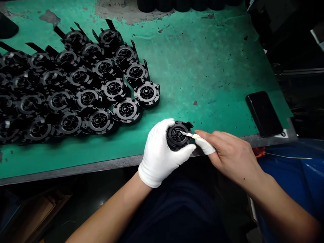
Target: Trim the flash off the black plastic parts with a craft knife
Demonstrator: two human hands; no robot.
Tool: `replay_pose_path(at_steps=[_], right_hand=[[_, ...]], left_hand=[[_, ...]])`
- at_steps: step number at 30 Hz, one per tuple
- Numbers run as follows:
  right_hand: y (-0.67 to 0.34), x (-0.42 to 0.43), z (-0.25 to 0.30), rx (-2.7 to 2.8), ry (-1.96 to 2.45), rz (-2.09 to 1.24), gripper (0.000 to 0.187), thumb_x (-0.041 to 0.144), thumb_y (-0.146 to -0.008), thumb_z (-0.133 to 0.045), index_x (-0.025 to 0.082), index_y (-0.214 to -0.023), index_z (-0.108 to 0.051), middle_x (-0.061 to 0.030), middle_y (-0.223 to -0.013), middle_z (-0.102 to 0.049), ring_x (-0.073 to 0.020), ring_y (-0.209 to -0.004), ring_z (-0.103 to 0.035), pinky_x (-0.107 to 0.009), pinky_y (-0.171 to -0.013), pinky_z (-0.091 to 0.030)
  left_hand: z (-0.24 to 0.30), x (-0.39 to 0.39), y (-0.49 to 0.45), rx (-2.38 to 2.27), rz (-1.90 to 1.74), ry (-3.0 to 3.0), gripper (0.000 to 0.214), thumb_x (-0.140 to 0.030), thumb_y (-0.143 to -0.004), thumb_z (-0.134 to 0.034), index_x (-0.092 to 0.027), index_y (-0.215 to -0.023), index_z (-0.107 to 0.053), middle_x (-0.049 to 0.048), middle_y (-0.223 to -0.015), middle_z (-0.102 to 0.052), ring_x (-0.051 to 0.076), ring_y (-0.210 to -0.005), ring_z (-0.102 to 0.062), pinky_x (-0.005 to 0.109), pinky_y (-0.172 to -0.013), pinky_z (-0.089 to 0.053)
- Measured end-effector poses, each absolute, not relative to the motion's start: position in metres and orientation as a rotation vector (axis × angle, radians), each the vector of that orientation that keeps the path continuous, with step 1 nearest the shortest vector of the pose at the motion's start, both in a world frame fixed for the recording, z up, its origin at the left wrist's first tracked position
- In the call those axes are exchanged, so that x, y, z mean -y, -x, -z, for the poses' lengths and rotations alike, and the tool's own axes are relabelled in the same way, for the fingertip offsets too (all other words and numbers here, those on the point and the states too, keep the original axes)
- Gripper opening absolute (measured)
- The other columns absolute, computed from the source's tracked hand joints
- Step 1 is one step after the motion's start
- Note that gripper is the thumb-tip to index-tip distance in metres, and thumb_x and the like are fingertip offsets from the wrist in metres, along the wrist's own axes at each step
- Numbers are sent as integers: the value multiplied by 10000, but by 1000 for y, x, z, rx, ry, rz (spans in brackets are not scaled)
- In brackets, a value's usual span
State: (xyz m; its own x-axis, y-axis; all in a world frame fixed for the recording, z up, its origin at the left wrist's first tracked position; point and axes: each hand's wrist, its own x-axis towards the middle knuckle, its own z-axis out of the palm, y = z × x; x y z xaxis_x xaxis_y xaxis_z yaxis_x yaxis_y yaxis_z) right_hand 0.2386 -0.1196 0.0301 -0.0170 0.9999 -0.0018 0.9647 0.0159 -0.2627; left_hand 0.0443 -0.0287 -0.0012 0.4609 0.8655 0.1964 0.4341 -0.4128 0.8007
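Note:
My left hand [158, 153], in a white glove, is wrapped round a round black plastic part [178, 134] and holds it face up over the table's near edge. My right hand [229, 155] is bare except for a white cot on the thumb. It pinches a small pale blade [188, 134] whose tip rests on the face of the part, near its centre. Both hands are close together at the front of the green mat [202, 67].
Several identical black round parts [76, 87] lie in overlapping rows on the left of the mat. A black phone [264, 113] lies face down at the right edge. Dark cylinders [177, 5] stand at the far edge. A blue bag [296, 175] sits lower right.

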Motion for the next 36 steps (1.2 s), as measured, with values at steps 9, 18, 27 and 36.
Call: replay_pose_path(at_steps=[9,18,27,36], right_hand=[[-235,105,-25,2023,2182,-244,373,254,-990,-514,280,-1327,-674,-37,-870,-724,-223,-846,-694,-325,-696,-466],[-242,137,-35,1900,2046,-528,347,312,-1033,-470,239,-1301,-678,-45,-1158,-753,-219,-1000,-714,-337,-862,-526],[-227,143,-31,2066,2242,-200,381,251,-975,-527,265,-1332,-662,-37,-904,-746,-241,-813,-713,-340,-649,-471],[-243,143,-42,1852,2074,-451,333,285,-1026,-474,228,-1265,-698,-39,-1208,-750,-209,-1064,-706,-313,-914,-509]], left_hand=[[1,29,-49,-1068,-834,-2016,561,-403,-723,-843,-245,-1141,-503,76,-1186,-640,275,-1105,-657,448,-998,-530],[3,33,-47,-1124,-897,-2000,611,-497,-673,-875,-229,-1088,-517,90,-1185,-629,273,-1112,-644,425,-990,-528],[2,37,-53,-1159,-928,-2005,500,-479,-731,-839,-217,-1037,-545,80,-1136,-627,253,-1077,-640,407,-979,-512],[0,28,-43,-1060,-820,-2068,614,-528,-748,-813,-197,-1188,-542,102,-1197,-656,280,-1133,-649,432,-1029,-509]])
